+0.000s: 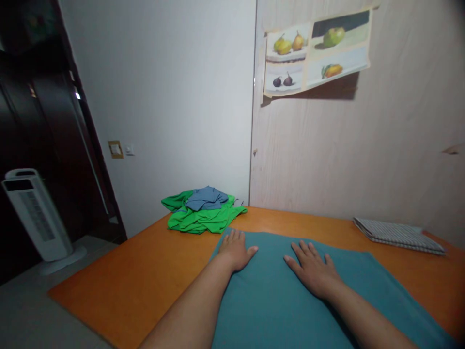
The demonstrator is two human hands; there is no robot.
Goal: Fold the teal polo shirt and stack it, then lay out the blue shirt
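Note:
A teal cloth [276, 300] lies spread out on the orange-brown table, its near part running out of the bottom of the view. My left hand [235, 251] rests flat on the cloth's far left corner, fingers stretched away from me and thumb out to the right. On the cloth's far middle part lies my right hand [313, 269], palm down with its fingers spread. Neither hand grips anything. My forearms cover parts of the cloth. What kind of cloth or garment it is does not show.
Behind my left hand is a rumpled pile of green clothes [203, 220] with a grey-blue piece [207, 198] on top. A folded striped cloth [397, 235] lies at the back right of the table [138, 276]. Left, a white tower fan [38, 218] stands on the floor.

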